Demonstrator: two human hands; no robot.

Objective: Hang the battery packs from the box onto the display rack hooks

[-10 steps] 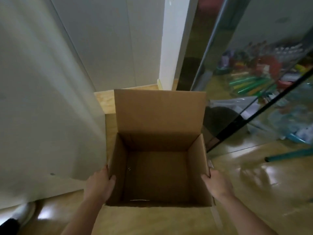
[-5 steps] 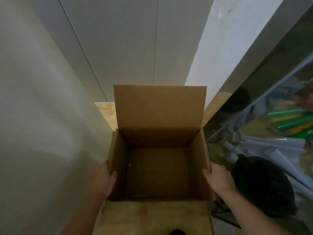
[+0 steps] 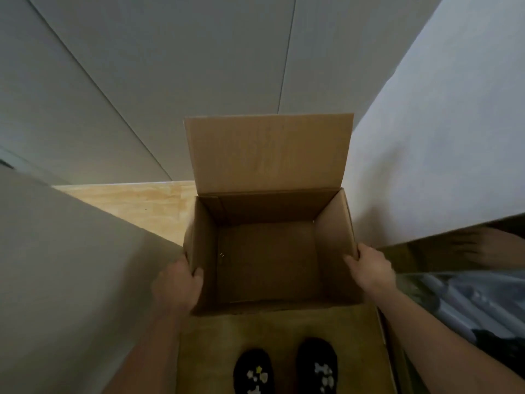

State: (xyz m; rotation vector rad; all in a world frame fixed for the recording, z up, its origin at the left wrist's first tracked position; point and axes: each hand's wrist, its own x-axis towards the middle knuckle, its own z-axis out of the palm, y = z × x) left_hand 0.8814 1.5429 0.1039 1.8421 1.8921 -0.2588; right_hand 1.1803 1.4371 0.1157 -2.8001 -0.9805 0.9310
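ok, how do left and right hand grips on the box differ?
Left hand grips the cardboard box at its left wall's near corner; right hand grips the right wall farther along. Left hand is shadowed, right hand better lit. Both hook thumbs inside.

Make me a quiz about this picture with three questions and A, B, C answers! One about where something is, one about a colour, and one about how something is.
1. Where does the raised flap of the box stand?
A. on the near side
B. on the far side
C. on the left side

2. What colour are the shoes mostly?
A. black
B. red
C. white

3. How is the box?
A. taped shut
B. crushed flat
C. open and looking empty

Answers:
1 B: the flap rises from the edge farthest from the shoes.
2 A: both are black with small pale decorations.
3 C: its bare floor shows from above.
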